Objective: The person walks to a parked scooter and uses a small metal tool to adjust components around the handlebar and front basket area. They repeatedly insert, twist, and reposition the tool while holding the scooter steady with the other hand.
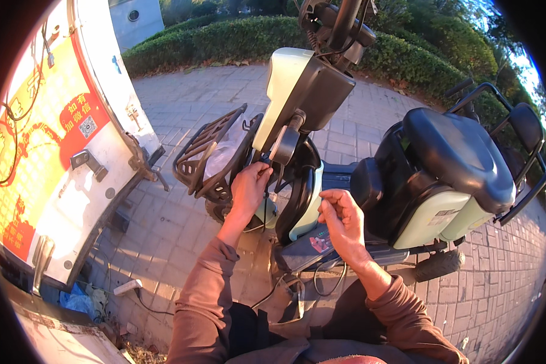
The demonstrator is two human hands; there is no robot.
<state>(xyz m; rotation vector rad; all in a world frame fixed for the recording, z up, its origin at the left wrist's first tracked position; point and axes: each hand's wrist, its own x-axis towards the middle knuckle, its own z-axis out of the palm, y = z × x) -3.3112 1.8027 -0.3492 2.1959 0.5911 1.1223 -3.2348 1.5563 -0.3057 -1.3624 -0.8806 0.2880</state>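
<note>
Work point is the black fitting (283, 145) under the scooter's front panel (300, 91), just below the steering column (340, 24), roughly 12 o'clock from the person. Scooter (431, 176) stands on brick paving (176, 224), nose to the left.

Left hand (249, 188): fingers curled, tips pinched on a small dark part or wire end right at that fitting; can't tell exactly which. Right hand (341, 218): apart from it at 3 o'clock, over the footboard (309, 246), thumb and forefinger pressed together, apparently on a thin wire, too fine to confirm.

Step, as I read it: wiring or fastening job at the front fitting, left hand placing, right hand feeding or keeping the lead taut. Next move likely wants fine fingertip work in a tight pocket, both hands coordinated, no yanking on the thin lead.

Clearances:
- Front basket rack (206, 151) at 10 o'clock, just beside left hand; its bars limit wrist swing.
- Curved front fork cover (306, 182) sits between the hands.
- Seat (461, 151) at 2–3 o'clock, well apart.
- White cart panel with red-yellow sign (60, 151) at 9 o'clock, near but not touching.
- Loose black cables (321, 282) drape below the footboard at 6 o'clock; snag risk.
- Open paving lies beyond at 11–12 o'clock.
</note>
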